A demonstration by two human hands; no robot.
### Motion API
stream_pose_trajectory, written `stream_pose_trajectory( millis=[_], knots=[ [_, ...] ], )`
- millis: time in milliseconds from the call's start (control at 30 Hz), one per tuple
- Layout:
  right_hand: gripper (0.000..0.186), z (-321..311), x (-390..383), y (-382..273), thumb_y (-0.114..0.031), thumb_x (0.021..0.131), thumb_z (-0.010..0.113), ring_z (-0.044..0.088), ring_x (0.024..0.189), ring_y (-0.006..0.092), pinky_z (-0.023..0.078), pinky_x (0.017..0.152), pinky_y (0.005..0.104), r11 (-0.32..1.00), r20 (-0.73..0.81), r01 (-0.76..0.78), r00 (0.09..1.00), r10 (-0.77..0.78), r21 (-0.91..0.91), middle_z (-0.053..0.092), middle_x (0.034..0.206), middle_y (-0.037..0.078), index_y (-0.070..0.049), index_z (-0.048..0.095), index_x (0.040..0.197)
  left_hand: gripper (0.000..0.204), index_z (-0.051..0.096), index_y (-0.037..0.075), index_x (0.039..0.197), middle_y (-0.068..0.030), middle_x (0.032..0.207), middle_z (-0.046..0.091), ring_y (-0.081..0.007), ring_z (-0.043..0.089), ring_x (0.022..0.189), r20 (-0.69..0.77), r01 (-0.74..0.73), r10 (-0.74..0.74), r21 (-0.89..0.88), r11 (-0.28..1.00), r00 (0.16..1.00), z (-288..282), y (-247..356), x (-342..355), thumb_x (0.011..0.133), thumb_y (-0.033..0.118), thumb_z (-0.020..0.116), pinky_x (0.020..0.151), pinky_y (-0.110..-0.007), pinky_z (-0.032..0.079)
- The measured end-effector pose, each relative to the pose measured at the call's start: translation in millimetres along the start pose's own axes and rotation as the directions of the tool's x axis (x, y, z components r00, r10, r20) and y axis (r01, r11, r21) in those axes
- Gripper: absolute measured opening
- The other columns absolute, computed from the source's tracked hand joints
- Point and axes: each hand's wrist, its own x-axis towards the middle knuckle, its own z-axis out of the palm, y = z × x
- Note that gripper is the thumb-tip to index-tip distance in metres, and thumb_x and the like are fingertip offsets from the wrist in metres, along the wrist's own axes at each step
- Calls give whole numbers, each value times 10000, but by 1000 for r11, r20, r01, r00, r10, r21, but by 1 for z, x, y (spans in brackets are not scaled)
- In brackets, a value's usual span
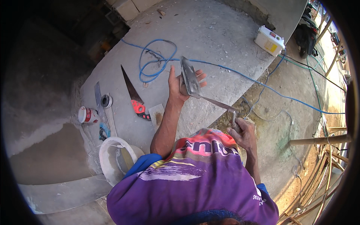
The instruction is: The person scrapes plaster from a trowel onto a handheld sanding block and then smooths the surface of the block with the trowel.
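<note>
My left hand (177, 89) is raised over the concrete slab, thumb and fingers spread around a dark grey, rectangular, box-like piece (192, 80) resting in the palm. Its exact kind cannot be made out. In my right hand (244, 134) is a trowel (219, 104), gripped by its handle. The narrow blade reaches left, its tip at the lower end of the grey piece. Left of my left forearm lie a handsaw (132, 90) with a red and black handle and a small flat board (156, 115).
A blue cable (240, 71) loops across the slab. At left are a white bucket (108, 148), a small white tub (88, 114), a roll (106, 101) and a long blade-like tool (98, 98). A white box (269, 40) stands far right, with wooden poles (318, 140) along the right side.
</note>
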Motion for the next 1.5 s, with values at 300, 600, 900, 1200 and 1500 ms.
stream_pose_trajectory(
  millis=[300,600,900,1200,1500],
  knots=[
    [297,5,6,-6,-258,770,707,480,554,294,381,528,391,994,-85,37,995,-46,-104,459,631,120,-14,538,763,697,323,-28,1352,-313,1241,474,-442,505,1157,339,42,-74,100,994,938,8,-9,-8,887,454,515,882,-603,479],
    [199,-2,4,-37,-216,752,679,574,636,276,461,557,389,913,87,212,977,-194,-348,530,659,92,-52,567,737,701,332,-32,1347,-258,1054,581,-434,604,998,319,3,-63,186,983,946,5,4,-7,856,413,561,851,-570,508],
    [221,-20,25,-38,-225,773,689,557,624,264,439,542,382,912,-159,100,972,-176,-398,505,653,77,-57,549,743,808,361,-26,1353,-189,1014,598,-299,629,894,264,6,-93,310,951,960,19,4,-21,746,408,673,743,-452,549],
    [208,-22,45,-44,-255,820,640,584,728,265,459,618,380,846,-121,86,977,-174,-525,568,758,87,-57,577,825,879,278,-78,1373,-185,1002,572,-260,623,869,265,65,-138,266,962,954,15,-6,-20,762,409,681,645,-387,534],
    [184,-44,18,-35,-207,747,669,583,665,275,448,565,386,861,139,190,980,-140,-471,547,687,86,-54,565,745,576,458,-27,1275,-197,994,614,-270,645,820,25,-24,20,132,991,999,-2,0,-19,882,392,511,675,-396,561]
  ],
)
